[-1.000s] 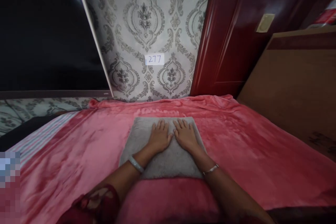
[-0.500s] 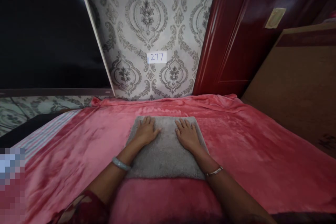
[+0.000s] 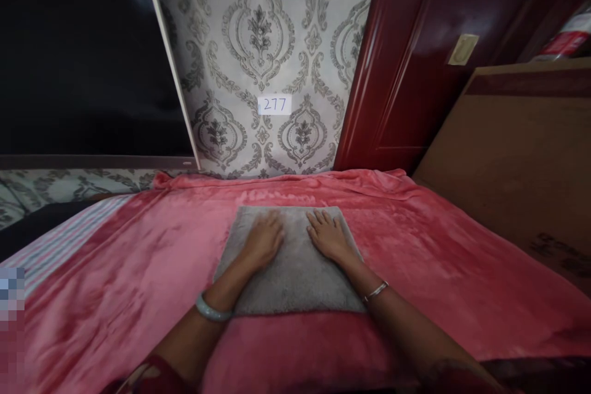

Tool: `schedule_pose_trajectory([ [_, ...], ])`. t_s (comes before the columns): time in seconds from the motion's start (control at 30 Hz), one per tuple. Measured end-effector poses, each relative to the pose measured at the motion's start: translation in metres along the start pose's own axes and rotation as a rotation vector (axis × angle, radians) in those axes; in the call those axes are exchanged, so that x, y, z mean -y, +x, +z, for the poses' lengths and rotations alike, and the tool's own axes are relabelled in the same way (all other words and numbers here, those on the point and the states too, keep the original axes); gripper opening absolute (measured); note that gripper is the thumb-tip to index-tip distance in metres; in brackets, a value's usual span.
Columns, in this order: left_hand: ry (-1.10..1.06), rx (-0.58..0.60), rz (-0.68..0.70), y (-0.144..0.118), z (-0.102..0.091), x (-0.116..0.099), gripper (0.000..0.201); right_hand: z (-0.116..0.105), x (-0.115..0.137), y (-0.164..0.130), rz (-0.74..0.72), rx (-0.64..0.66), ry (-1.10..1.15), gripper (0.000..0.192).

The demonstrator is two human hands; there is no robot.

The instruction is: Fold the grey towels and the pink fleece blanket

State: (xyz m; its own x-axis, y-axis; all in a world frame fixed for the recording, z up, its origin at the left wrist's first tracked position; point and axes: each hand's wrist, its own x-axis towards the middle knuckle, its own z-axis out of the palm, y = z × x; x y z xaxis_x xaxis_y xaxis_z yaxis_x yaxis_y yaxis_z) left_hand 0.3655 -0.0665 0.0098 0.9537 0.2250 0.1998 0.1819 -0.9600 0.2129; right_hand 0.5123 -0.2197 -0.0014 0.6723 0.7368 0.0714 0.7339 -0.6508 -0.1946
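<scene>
A grey, soft-napped towel (image 3: 295, 286) lies flat and squared out on a pink plush blanket. On its upper right part rests my right hand (image 3: 329, 235), palm down with the fingers spread. My left hand (image 3: 264, 240) is over the upper left part of the same towel, blurred by motion. Its fingers still look stretched out, and nothing shows in them. Whether the left palm touches the fabric I cannot tell. A pale bangle (image 3: 212, 309) circles my left wrist and a thin silver bracelet (image 3: 376, 292) my right.
The pink blanket (image 3: 429, 258) spreads widely around the towel, with loose folds along the wall. Striped fabric (image 3: 78, 240) shows at the left. A large dark screen (image 3: 87, 61) stands behind on the left, and a cardboard box (image 3: 512, 148) on the right.
My left hand has shifted a little to the right across the towel and is now blurred. My right hand stays in about the same place. The camera view has moved slightly.
</scene>
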Motion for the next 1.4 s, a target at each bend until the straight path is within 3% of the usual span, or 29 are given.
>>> schedule_pose_trajectory([
  [0.1,0.153,-0.122,-0.219,0.001,-0.007,0.015,0.056,-0.008,0.028,0.006,-0.057,-0.017,0.051,0.055],
  [0.23,0.19,0.009,-0.261,-0.001,-0.004,0.027,0.056,0.0,0.073,0.012,-0.264,-0.044,0.112,0.054],
  [0.3,0.198,0.055,-0.25,-0.001,0.0,0.029,0.056,0.007,0.079,0.014,-0.285,-0.031,0.119,0.053],
  [0.4,0.237,0.06,-0.242,-0.001,0.003,0.03,0.056,0.011,0.057,0.015,-0.198,-0.025,0.107,0.056],
  [0.63,0.263,0.094,-0.248,0.002,0.001,0.029,0.056,0.003,-0.04,0.004,0.163,-0.003,0.013,0.061],
  [0.73,0.235,0.086,-0.256,0.002,-0.001,0.027,0.056,0.003,-0.056,-0.005,0.209,-0.004,0.03,0.06],
  [0.87,0.188,0.091,-0.271,0.001,-0.008,0.023,0.057,-0.008,-0.06,-0.01,0.211,0.041,0.065,0.06],
  [0.97,0.15,0.108,-0.272,-0.007,-0.017,0.018,0.057,-0.02,-0.046,-0.019,0.209,-0.011,0.059,0.059],
  [1.07,0.164,0.07,-0.2,-0.026,-0.021,0.007,0.058,-0.021,-0.01,-0.038,0.039,-0.131,0.063,0.059],
  [1.23,0.189,0.056,-0.124,-0.066,-0.005,-0.011,0.058,0.004,0.056,-0.071,-0.283,-0.024,0.117,0.058],
  [1.3,0.212,0.05,-0.135,-0.074,0.003,-0.012,0.057,0.012,0.064,-0.076,-0.352,0.0,0.111,0.059],
  [1.4,0.232,0.024,-0.13,-0.078,0.01,-0.01,0.056,0.013,0.046,-0.08,-0.324,-0.003,0.119,0.063],
])
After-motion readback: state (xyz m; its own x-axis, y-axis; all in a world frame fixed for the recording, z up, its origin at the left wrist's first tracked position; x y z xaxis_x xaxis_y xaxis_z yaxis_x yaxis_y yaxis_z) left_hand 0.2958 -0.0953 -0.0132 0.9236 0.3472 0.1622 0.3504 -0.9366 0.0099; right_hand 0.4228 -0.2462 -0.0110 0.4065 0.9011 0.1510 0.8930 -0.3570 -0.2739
